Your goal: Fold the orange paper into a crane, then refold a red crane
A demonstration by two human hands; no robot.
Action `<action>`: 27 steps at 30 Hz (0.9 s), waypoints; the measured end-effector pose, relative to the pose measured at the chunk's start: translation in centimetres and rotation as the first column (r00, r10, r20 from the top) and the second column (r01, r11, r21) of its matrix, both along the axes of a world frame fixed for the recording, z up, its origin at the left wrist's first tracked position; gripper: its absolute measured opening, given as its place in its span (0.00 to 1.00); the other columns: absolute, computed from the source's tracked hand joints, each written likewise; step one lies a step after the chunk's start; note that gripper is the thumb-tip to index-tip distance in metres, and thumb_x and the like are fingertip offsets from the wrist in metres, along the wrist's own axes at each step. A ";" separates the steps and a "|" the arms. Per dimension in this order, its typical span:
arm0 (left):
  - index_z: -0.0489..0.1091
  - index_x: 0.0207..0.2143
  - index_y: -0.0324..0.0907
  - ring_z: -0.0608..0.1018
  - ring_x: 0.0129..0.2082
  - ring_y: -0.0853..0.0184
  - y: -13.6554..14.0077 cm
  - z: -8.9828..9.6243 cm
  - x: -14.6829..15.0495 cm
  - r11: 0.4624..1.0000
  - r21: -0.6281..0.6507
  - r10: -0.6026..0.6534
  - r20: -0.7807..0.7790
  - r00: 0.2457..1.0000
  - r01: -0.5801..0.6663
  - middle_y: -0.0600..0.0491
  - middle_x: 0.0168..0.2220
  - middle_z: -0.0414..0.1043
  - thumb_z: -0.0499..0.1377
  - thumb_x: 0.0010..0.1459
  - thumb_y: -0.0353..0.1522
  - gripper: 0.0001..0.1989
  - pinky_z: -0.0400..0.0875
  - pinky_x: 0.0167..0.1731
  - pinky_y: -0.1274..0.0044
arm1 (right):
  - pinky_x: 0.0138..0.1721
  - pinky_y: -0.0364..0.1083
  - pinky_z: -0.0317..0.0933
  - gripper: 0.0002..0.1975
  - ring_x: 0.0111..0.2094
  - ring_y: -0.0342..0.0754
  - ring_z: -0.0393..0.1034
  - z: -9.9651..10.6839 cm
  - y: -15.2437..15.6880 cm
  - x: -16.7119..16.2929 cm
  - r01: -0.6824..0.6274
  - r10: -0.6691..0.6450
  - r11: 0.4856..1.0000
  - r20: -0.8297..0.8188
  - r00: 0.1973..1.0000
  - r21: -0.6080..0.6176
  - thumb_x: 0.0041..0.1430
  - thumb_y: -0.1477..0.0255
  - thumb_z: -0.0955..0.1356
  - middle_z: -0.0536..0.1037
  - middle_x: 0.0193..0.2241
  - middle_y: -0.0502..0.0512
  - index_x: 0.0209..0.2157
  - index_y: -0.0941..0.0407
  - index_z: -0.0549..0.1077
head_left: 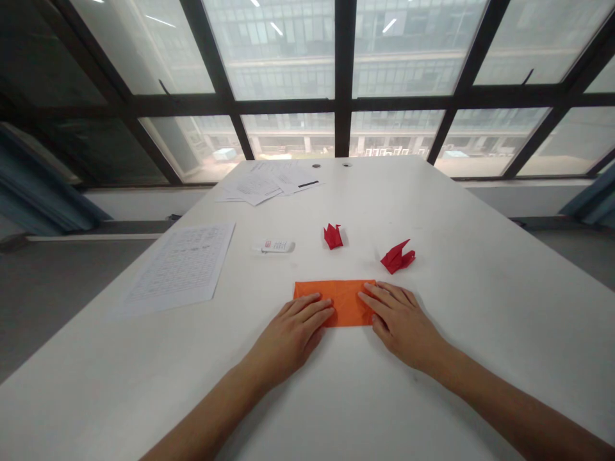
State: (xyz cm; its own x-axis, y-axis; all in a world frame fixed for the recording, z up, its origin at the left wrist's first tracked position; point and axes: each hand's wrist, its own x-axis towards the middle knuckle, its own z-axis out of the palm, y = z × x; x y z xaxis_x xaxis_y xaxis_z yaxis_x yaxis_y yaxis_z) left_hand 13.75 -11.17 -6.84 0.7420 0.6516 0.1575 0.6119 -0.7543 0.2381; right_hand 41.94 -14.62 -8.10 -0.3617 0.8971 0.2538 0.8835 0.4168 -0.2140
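A sheet of orange paper, folded into a wide rectangle, lies flat on the white table. On its left end rests my left hand, fingers stretched out and lying flat. My right hand covers part of the right end, its fingers also extended and slightly spread. Beyond the paper stand two red folded-paper figures: a smaller one near the middle and a larger one to the right, nearer my right hand. Neither hand touches them.
A small white tube or bottle with printed text lies left of the red figures. One printed sheet sits at the table's left edge. Several overlapping papers lie at the far left, near two round holes. Windows stand behind the table.
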 end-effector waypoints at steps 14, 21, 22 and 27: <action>0.67 0.62 0.45 0.75 0.59 0.54 -0.5 0.5 0.1 0.993 0.118 0.012 0.004 1.000 -0.012 0.44 0.64 0.69 0.59 0.67 0.29 0.21 0.72 0.56 0.60 | 0.66 0.67 0.52 0.33 0.68 0.64 0.55 0.8 -0.9 1.1 -0.084 0.079 0.991 -0.054 0.995 -0.104 0.62 0.58 0.71 0.65 0.68 0.56 0.67 0.48 0.65; 0.69 0.60 0.43 0.76 0.59 0.54 -0.6 0.0 -0.1 0.990 0.141 -0.029 0.023 0.999 0.026 0.45 0.56 0.77 0.53 0.71 0.28 0.17 0.71 0.57 0.59 | 0.65 0.66 0.55 0.27 0.67 0.65 0.56 0.1 -0.9 1.1 -0.100 0.105 0.994 -0.125 0.987 0.044 0.59 0.68 0.72 0.67 0.65 0.63 0.61 0.50 0.71; 0.70 0.59 0.44 0.76 0.59 0.54 -0.6 0.1 -0.1 0.991 0.133 -0.030 0.025 0.999 0.026 0.46 0.55 0.78 0.53 0.71 0.28 0.17 0.71 0.57 0.59 | 0.64 0.66 0.56 0.25 0.67 0.64 0.58 0.1 -0.8 1.0 -0.093 0.104 0.993 -0.141 0.985 0.078 0.61 0.71 0.71 0.67 0.64 0.64 0.60 0.50 0.72; 0.70 0.58 0.47 0.73 0.62 0.55 -1.0 1.1 0.2 0.998 0.013 -0.070 0.020 0.997 0.069 0.49 0.56 0.77 0.53 0.70 0.30 0.17 0.69 0.60 0.60 | 0.60 0.61 0.65 0.19 0.60 0.59 0.66 0.1 -0.5 0.7 0.058 -0.025 0.995 -0.364 0.931 0.080 0.64 0.75 0.67 0.67 0.58 0.62 0.55 0.49 0.72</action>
